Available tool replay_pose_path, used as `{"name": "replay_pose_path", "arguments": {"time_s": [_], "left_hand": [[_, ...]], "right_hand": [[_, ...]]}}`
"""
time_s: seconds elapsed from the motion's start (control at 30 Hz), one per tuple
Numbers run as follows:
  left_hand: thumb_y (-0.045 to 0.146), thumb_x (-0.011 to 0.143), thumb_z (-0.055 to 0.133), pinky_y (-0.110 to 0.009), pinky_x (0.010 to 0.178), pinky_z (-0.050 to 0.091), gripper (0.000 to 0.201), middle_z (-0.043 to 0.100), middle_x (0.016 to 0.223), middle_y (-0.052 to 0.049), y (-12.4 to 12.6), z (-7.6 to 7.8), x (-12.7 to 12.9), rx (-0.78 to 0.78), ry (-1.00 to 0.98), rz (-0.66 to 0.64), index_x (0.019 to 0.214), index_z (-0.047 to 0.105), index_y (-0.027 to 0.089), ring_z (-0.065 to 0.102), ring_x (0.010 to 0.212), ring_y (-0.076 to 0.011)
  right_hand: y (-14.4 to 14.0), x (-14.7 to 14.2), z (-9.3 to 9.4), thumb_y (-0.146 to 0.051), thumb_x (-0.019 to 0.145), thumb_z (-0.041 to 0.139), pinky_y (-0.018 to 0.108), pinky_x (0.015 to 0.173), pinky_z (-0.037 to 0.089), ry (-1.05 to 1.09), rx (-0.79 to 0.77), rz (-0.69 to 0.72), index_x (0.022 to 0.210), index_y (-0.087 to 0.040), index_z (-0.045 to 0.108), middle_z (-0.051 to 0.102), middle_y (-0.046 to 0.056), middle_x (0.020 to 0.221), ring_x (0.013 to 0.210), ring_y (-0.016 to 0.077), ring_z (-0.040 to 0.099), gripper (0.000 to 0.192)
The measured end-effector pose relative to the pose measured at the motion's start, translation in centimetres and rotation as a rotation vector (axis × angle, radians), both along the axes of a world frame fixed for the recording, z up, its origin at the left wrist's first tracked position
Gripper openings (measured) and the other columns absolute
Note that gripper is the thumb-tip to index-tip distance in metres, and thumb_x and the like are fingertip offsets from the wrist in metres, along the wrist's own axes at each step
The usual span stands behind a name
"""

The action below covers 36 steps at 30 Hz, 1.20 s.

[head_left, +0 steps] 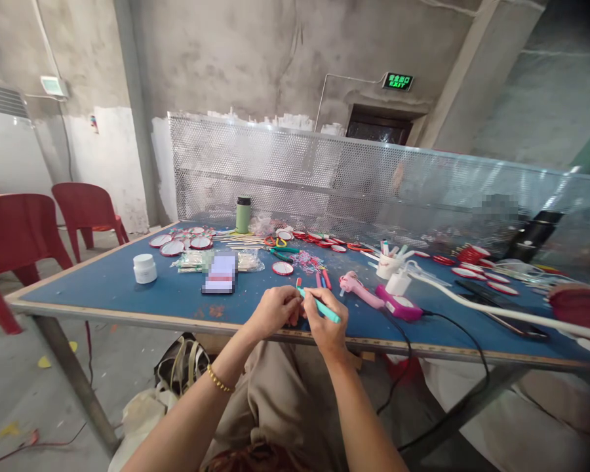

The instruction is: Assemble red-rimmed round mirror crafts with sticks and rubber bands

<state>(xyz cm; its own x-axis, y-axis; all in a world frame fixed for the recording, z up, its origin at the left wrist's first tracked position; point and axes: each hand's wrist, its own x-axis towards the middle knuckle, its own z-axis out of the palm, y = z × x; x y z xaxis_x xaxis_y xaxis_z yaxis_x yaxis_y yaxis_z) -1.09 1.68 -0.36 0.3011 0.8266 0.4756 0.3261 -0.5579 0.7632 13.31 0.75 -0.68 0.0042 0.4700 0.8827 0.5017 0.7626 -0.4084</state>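
Teal pen (322,307) slanting down-right in right hand (327,324)

Slim teal stick (321,306), slanted, pinched at the blue table's near edge, upper end leftward.

On the concrete wall above the dark doorway (379,126) hangs a green lit sign (398,81). Its lower line reads "EXIT"; the upper line has Chinese characters, too small to read. No other text is readable.
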Motion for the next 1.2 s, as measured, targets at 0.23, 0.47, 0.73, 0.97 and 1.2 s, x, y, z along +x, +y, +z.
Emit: {"name": "replay_pose_path", "arguments": {"time_s": [0.23, 0.47, 0.73, 0.97, 1.2], "left_hand": [[0.021, 0.086, 0.045, -0.020, 0.059, 0.041, 0.020, 0.063, 0.054, 0.003, -0.14, 0.21, -0.03, -0.009, 0.005, -0.002, 0.068, 0.053, 0.019, 0.057, 0.053, -0.0114], [0.022, 0.086, 0.046, -0.020, 0.059, 0.042, 0.021, 0.063, 0.055, 0.003, -0.20, 0.24, -0.02, -0.016, 0.008, 0.008, 0.067, 0.053, 0.019, 0.058, 0.053, -0.0118], [0.022, 0.086, 0.046, -0.020, 0.059, 0.042, 0.019, 0.063, 0.054, 0.003, -0.27, 0.38, -0.05, -0.023, 0.013, 0.001, 0.068, 0.054, 0.019, 0.057, 0.053, -0.0115], [0.021, 0.085, 0.046, -0.020, 0.058, 0.041, 0.019, 0.063, 0.053, 0.003, -0.15, 0.27, 0.00, -0.028, 0.003, 0.005, 0.068, 0.053, 0.020, 0.057, 0.052, -0.0116], [0.022, 0.085, 0.046, -0.020, 0.058, 0.042, 0.020, 0.063, 0.054, 0.003, -0.16, 0.20, 0.04, -0.025, -0.011, 0.001, 0.067, 0.053, 0.019, 0.057, 0.052, -0.0115]], "right_hand": [[-0.01, 0.06, -0.21, -0.026, 0.092, 0.055, 0.026, 0.060, 0.054, 0.015, -0.006, -0.006, 0.082, -0.021, 0.066, 0.073, 0.001, 0.073, 0.058, 0.0143, 0.067, 0.016], [-0.01, -0.02, -0.07, -0.025, 0.091, 0.055, 0.026, 0.059, 0.054, 0.023, -0.003, -0.004, 0.082, -0.021, 0.066, 0.072, 0.001, 0.071, 0.056, 0.0139, 0.066, 0.015], [0.08, 0.04, -0.14, -0.028, 0.092, 0.055, 0.025, 0.057, 0.053, 0.042, -0.018, -0.019, 0.082, -0.021, 0.065, 0.070, 0.001, 0.068, 0.056, 0.0146, 0.066, 0.016], [0.13, 0.10, -0.30, -0.026, 0.091, 0.055, 0.026, 0.059, 0.054, 0.035, -0.016, -0.015, 0.082, -0.021, 0.066, 0.070, 0.000, 0.069, 0.055, 0.0137, 0.065, 0.015], [0.16, 0.06, -0.27, -0.028, 0.092, 0.054, 0.025, 0.057, 0.054, 0.025, -0.020, -0.011, 0.082, -0.021, 0.066, 0.071, 0.000, 0.069, 0.056, 0.0141, 0.065, 0.017]]}}
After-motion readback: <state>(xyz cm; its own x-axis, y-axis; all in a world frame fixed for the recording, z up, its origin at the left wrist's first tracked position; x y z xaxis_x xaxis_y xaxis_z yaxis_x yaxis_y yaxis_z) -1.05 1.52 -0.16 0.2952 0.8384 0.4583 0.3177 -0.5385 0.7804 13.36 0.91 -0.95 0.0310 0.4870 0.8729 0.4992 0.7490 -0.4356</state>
